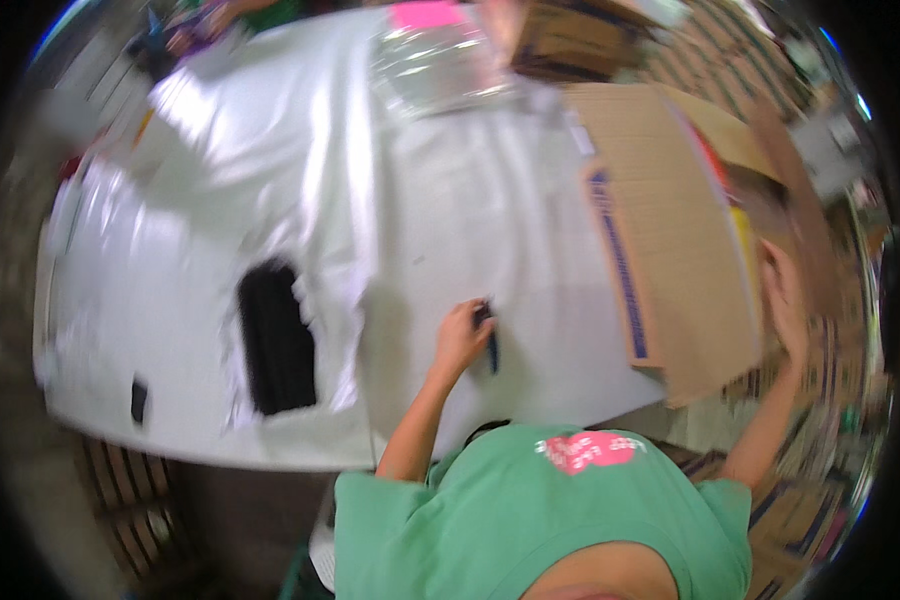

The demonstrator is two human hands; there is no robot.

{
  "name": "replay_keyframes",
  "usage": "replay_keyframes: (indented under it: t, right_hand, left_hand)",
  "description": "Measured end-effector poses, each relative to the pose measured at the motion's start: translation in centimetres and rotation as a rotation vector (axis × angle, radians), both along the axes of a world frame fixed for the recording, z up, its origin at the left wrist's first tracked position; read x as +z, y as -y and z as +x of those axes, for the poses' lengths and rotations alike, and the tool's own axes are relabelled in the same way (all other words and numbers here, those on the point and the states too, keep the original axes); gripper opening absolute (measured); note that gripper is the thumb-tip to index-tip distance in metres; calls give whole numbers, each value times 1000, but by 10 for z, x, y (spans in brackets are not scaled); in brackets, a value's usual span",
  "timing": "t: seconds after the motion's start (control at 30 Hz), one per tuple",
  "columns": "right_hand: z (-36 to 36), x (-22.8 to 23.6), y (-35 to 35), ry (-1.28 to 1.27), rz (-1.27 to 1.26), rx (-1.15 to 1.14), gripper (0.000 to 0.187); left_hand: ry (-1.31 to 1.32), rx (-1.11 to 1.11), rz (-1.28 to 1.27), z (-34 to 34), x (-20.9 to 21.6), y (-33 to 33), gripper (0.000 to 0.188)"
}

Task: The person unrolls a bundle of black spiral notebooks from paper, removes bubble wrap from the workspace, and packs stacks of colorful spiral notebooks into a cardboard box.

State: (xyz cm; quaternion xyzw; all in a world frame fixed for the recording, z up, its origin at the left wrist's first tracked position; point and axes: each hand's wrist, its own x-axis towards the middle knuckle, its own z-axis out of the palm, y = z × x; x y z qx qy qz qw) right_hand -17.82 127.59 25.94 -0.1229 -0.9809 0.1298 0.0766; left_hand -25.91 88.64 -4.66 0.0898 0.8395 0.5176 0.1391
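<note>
My left hand (460, 338) is closed on a slim, dark-blue tool (493, 352) above the white table, near its front edge. Blur hides the tool's exact kind. At the right, my right hand (786, 302) reaches to the far side of a large brown cardboard box (670, 240). Its fingers look stretched out along the box's open side. Something yellow (740, 235) and something red (711, 158) show at that opening; what they are is unclear.
A black bundle (277, 340) lies on white plastic at the left. Farther left sits a small black object (139, 400). Clear plastic packs (435, 70) with a pink sheet (425, 14) lie at the back, beside another carton (575, 42). A person's hand (225, 14) shows at top left.
</note>
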Motion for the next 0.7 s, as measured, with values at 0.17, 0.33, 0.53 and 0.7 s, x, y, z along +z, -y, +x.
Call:
replay_keyframes:
  t: [0.17,0.33,0.53,0.7]
  right_hand:
    - [15,-2,-64,-58,-16,-42,46]
    - [19,2,-136,-237,373,-410,45]
    - [36,-15,-255,-58,563,-670,49]
    - [42,-57,-322,135,-555,-386,66]
  left_hand:
    - [-514,240,-183,-25,71,-33,48]
    - [-904,14,219,-44,243,-112,26]
    - [-1021,-844,57,-45,312,-242,20]
    - [-1134,-813,-128,-105,289,-310,32]
